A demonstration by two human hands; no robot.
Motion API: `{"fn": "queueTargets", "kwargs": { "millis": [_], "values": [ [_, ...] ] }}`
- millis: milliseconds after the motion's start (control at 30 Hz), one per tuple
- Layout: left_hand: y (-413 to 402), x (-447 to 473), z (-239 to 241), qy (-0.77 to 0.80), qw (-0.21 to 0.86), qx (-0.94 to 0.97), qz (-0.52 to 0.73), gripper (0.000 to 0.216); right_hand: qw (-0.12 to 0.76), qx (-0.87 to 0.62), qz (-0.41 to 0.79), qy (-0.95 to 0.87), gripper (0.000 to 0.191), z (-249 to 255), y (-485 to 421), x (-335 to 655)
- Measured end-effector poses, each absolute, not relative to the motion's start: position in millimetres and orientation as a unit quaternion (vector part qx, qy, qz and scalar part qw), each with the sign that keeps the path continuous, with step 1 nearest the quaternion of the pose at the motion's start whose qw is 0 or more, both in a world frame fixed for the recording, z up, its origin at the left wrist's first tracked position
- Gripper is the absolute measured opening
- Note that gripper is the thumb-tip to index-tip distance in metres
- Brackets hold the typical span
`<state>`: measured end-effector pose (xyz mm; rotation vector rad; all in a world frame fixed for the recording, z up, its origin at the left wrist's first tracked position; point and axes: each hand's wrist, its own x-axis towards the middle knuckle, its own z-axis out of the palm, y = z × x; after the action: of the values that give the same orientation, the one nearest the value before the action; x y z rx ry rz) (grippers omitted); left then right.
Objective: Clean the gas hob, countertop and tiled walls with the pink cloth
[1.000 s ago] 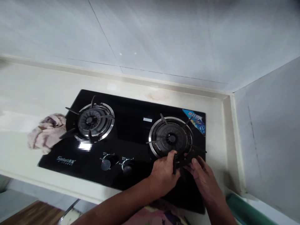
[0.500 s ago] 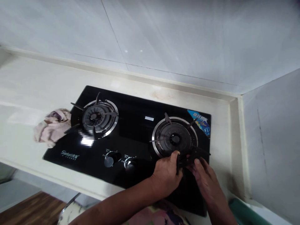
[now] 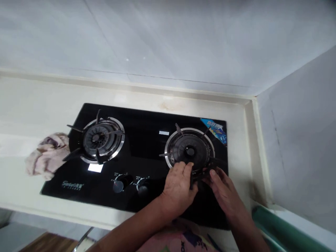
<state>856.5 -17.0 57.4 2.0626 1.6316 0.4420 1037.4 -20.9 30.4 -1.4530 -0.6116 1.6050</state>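
A black glass gas hob (image 3: 147, 150) is set into a cream worktop. Its right burner (image 3: 189, 152) carries a dark metal pan support (image 3: 202, 172). My left hand (image 3: 178, 187) is closed on the front edge of that support, fingers curled over it. From the right side, my right hand (image 3: 223, 190) grips the same support, its thumb on top. The left burner (image 3: 98, 140) has its own pan support in place. Two control knobs (image 3: 130, 185) sit at the hob's front, just left of my left hand.
A crumpled patterned cloth (image 3: 47, 157) lies on the worktop (image 3: 31, 115) at the hob's left edge. White walls close in the back and the right side. A green object (image 3: 278, 231) shows at the lower right. A blue sticker (image 3: 215, 128) marks the hob's far right corner.
Both hands have stayed on the right pan support. My left fingers now reach further over its front edge toward the burner. The view has swung a little.
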Motion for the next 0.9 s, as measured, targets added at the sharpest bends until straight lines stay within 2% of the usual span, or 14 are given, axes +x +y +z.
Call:
{"fn": "queueTargets", "kwargs": {
  "millis": [167, 300, 433, 567, 667, 900],
  "values": [
    [-5, 846, 75, 0.549, 0.247, 0.789, 0.123, 0.053, 0.479, -0.550, 0.649, -0.216, 0.047, 31, -18, 1026],
    [1, 845, 85, 0.543, 0.262, 0.790, 0.112, 0.040, 0.498, -0.556, 0.637, -0.190, 0.059, 38, -10, 1020],
    [1, 849, 93, 0.556, 0.230, 0.795, 0.075, 0.024, 0.499, -0.553, 0.645, -0.172, 0.068, 45, -6, 1014],
    [6, 847, 99, 0.527, 0.199, 0.820, 0.100, 0.026, 0.508, -0.534, 0.660, -0.144, 0.068, 53, -4, 1010],
    [17, 836, 107, 0.501, 0.232, 0.823, 0.130, 0.021, 0.521, -0.463, 0.705, -0.130, 0.060, 60, -2, 1010],
    [42, 809, 147, 0.474, 0.352, 0.797, 0.126, 0.021, 0.512, -0.390, 0.748, -0.161, 0.060, 69, 6, 1003]
  ]
}}
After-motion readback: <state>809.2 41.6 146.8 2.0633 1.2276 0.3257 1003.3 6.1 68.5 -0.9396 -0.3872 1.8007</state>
